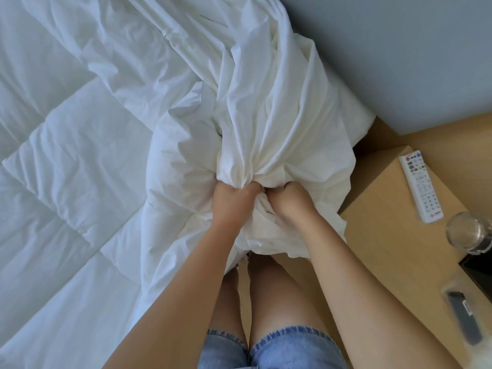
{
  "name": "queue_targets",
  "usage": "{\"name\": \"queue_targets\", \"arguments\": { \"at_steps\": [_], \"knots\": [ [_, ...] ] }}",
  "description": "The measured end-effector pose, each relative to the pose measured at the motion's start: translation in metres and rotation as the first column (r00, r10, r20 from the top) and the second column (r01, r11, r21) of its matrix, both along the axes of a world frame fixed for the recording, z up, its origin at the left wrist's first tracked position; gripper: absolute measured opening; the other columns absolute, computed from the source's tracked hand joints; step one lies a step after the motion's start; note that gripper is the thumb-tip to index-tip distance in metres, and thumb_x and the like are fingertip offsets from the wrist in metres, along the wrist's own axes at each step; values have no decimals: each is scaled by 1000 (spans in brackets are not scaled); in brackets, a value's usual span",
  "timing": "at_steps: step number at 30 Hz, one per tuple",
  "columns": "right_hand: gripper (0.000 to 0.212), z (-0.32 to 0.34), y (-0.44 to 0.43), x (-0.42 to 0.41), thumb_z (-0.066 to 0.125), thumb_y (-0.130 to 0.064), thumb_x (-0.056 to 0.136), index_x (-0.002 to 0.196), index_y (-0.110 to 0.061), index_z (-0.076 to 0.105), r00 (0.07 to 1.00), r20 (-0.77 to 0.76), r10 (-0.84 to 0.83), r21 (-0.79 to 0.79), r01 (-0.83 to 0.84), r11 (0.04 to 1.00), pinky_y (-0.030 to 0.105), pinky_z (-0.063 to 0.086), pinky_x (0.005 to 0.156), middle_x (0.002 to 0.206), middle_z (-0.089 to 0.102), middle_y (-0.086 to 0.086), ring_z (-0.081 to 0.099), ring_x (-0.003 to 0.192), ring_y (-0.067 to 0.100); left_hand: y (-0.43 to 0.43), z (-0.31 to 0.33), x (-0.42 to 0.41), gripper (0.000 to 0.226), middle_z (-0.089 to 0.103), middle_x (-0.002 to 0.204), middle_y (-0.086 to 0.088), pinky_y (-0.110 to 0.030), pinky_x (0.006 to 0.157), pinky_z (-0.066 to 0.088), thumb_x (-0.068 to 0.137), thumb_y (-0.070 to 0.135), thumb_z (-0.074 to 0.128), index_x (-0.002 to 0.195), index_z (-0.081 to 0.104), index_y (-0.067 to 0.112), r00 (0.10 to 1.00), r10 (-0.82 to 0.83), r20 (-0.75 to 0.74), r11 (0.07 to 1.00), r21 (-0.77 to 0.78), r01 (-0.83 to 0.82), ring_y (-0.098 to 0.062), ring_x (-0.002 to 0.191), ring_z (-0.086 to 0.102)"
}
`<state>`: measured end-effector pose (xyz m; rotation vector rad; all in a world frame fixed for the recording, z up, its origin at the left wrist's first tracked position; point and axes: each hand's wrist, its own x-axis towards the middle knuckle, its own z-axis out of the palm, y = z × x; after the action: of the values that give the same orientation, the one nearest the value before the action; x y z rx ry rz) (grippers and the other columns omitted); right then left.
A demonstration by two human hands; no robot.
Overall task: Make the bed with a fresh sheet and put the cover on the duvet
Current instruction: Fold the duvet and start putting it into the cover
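At the bed's near corner, we clamp our left hand (234, 198) and right hand (288, 201), side by side, on gathered folds of the duvet cover (266, 123). The quilted duvet (66, 145) spreads left of the hands, one corner bulging beneath the cover (probably inside it). Best, we judge: pin that corner firmly, then shake the cover down evenly.

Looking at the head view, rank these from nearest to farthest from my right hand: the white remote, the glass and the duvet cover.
1. The duvet cover: bunched in the grip of the right hand.
2. The white remote: to the right, on the bedside table.
3. The glass: farther right on the same table.
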<state>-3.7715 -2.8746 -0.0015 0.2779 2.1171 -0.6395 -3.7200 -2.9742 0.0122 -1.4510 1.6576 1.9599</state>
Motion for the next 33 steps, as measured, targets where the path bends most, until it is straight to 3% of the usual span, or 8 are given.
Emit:
{"name": "queue_targets", "arguments": {
  "at_steps": [3, 10, 17, 21, 25, 28, 30, 33],
  "knots": [
    [29, 4, 2, 2, 54, -29, 91, 87, -2, 65, 992, 70, -106, -182, 117, 976, 40, 50, 78, 85, 68, 14, 64, 86, 28, -4, -1, 1, 37, 66, 87, 15, -21, 63, 45, 54, 22, 71, 84, 58, 37, 1000, 5, -7, 999, 34, -5, -5, 85, 62],
    [33, 3, 0, 5, 49, -28, 95, 91, 0, 64, 1000, 15, 21, -172, -18, 985, 32, 44, 71, 86, 66, 14, 62, 85, 27, -7, 5, 1, 40, 66, 90, 15, -23, 65, 46, 54, 18, 75, 84, 57, 37, 1000, 2, -5, 999, 47, -1, -6, 87, 62],
    [22, 68, 34, -55, 59, -22, 82, 63, -14, 66, 843, -25, -537, -483, 460, 745, 24, 47, 59, 60, 64, -3, 60, 59, 11, -5, 47, -54, 33, 64, 88, 8, -32, 73, 52, 64, 34, 81, 89, 60, 27, 948, -316, 27, 932, -180, 315, -12, 82, 61],
    [13, 105, 79, -64, 64, -20, 74, 66, -13, 72, 781, 49, -623, -589, 526, 614, 35, 53, 66, 69, 70, 3, 68, 68, 21, -46, 73, -38, 49, 69, 92, -9, -33, 72, 49, 54, 35, 81, 92, 67, 6, 937, -300, 176, 899, -276, 340, -29, 91, 64],
    [24, 99, 112, -19, 56, -16, 83, 69, -22, 75, 853, 29, -521, -569, 443, 693, 31, 53, 63, 74, 72, -2, 69, 73, 13, -69, 64, 38, 36, 67, 81, -2, -32, 69, 46, 46, 34, 70, 76, 63, 16, 921, -156, 357, 901, -331, 281, -29, 88, 64],
    [19, 83, 116, 8, 57, -17, 85, 75, -18, 74, 851, 74, -519, -518, 478, 710, 20, 51, 51, 75, 73, -2, 69, 69, 11, -39, 38, 72, 62, 64, 109, -6, -34, 74, 40, 64, 37, 77, 118, 54, 16, 900, -142, 412, 881, -361, 305, -30, 100, 59],
    [14, 74, 119, 12, 59, -19, 86, 83, -15, 72, 870, 63, -490, -468, 459, 755, 20, 50, 52, 77, 73, -2, 68, 72, 13, -10, 26, 77, 85, 57, 122, 0, -35, 78, 41, 64, 42, 79, 134, 38, 20, 927, -121, 356, 925, -299, 236, -27, 108, 56],
    [15, 67, 123, 1, 59, -22, 87, 97, -19, 70, 873, 92, -480, -454, 466, 760, 31, 54, 70, 93, 73, 1, 69, 88, 19, 22, 22, 83, 90, 60, 114, 14, -26, 78, 50, 46, 54, 84, 122, 41, 34, 991, 56, 121, 988, -150, -38, -8, 99, 62]
  ]
}}
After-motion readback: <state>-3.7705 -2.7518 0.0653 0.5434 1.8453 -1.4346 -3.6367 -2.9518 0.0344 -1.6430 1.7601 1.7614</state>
